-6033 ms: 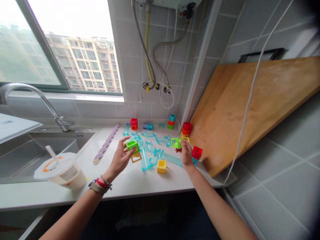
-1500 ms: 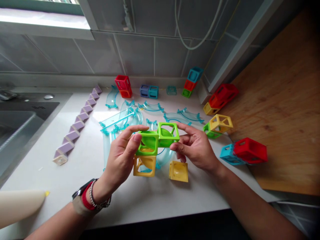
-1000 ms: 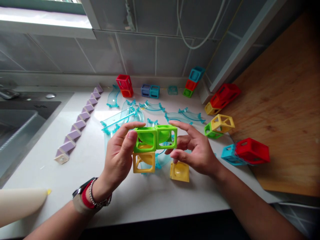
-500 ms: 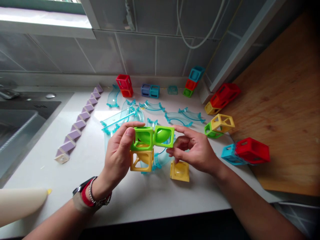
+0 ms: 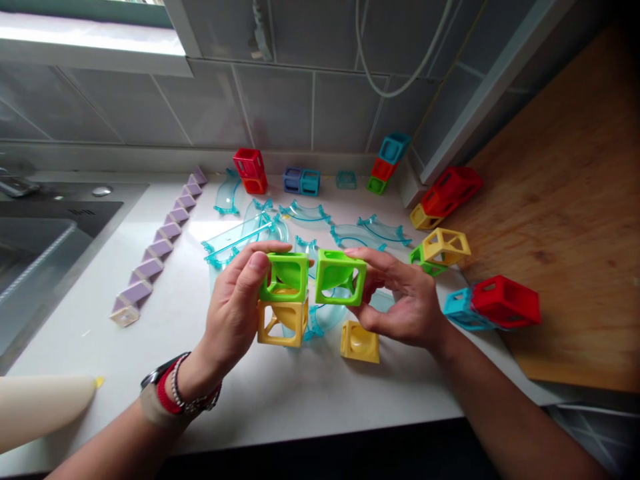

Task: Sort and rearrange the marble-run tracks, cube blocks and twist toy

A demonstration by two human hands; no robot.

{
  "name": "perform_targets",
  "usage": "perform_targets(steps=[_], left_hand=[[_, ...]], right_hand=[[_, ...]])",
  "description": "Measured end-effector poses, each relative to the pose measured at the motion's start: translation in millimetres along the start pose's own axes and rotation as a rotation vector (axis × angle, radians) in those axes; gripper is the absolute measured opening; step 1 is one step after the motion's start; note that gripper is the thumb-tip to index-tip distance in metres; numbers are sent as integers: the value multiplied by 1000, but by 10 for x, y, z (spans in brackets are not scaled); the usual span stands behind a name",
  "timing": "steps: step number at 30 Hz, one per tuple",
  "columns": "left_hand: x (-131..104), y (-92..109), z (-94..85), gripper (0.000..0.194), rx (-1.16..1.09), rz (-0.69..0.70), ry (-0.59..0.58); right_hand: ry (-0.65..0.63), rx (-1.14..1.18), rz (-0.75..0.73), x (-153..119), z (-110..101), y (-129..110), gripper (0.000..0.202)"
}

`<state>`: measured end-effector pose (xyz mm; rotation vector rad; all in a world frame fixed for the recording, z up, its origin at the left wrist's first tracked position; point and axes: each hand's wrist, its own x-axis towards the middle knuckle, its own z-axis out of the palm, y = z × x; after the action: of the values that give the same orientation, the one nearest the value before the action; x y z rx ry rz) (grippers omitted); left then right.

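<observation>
My left hand (image 5: 235,307) is closed round a green open-sided cube block (image 5: 286,277), thumb on its near face. A yellow cube block (image 5: 283,323) hangs joined beneath that green one. With thumb and fingers my right hand (image 5: 403,293) grips a second green cube block (image 5: 341,279); a narrow gap parts it from the first. Below my right hand, a loose yellow cube block (image 5: 361,341) rests on the white counter (image 5: 320,407). Clear blue curved track pieces (image 5: 245,235) lie behind the hands, partly hidden by them.
A zigzag row of purple pieces (image 5: 161,248) runs beside the sink (image 5: 55,260) at left. Coloured cube stacks, one red (image 5: 250,170), another topped blue (image 5: 394,147), stand by the wall. More cubes, including a red one (image 5: 506,303), line the wooden board (image 5: 565,220) at right.
The right green block has come away from the left one, moved right and turned. My right hand now holds it with thumb and fingers. The left hand's blocks have barely moved.
</observation>
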<state>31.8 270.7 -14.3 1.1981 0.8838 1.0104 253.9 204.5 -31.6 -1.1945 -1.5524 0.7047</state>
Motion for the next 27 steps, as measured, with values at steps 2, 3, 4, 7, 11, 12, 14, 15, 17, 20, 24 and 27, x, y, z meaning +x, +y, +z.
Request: perform_targets(steps=[2, 3, 4, 7, 11, 12, 14, 15, 17, 20, 24, 27], left_hand=[[-3, -10, -1, 43, 18, 22, -1], [-4, -15, -1, 42, 23, 29, 0], [-5, -20, 1, 42, 25, 34, 0], [-2, -38, -2, 41, 24, 42, -6], [10, -80, -31, 43, 35, 100, -4], [12, -93, -41, 43, 40, 115, 0], [15, -115, -54, 42, 51, 135, 1], [14, -123, -57, 41, 54, 143, -6], [9, -130, -54, 40, 48, 152, -36], [-12, -130, -38, 41, 24, 176, -95], [-48, -137, -16, 44, 12, 242, -109], [-63, -141, -2, 41, 1, 259, -89]], right_hand=[[-34, -13, -9, 6, -4, 3, 66], [-47, -18, -12, 9, -4, 4, 66], [-56, -21, -12, 11, -4, 6, 66], [-71, -12, -9, 18, -7, 13, 64], [-101, 48, 3, 31, -23, 27, 67], [-105, 66, 19, 35, -27, 32, 69], [-91, 98, 60, 41, -29, 42, 68], [-77, 120, 84, 42, -28, 49, 66], [-50, 178, 137, 40, -22, 61, 61], [-40, 262, 202, 30, -16, 69, 55], [-35, 292, 222, 31, -21, 53, 54], [-42, 299, 233, 41, -31, 41, 54]])
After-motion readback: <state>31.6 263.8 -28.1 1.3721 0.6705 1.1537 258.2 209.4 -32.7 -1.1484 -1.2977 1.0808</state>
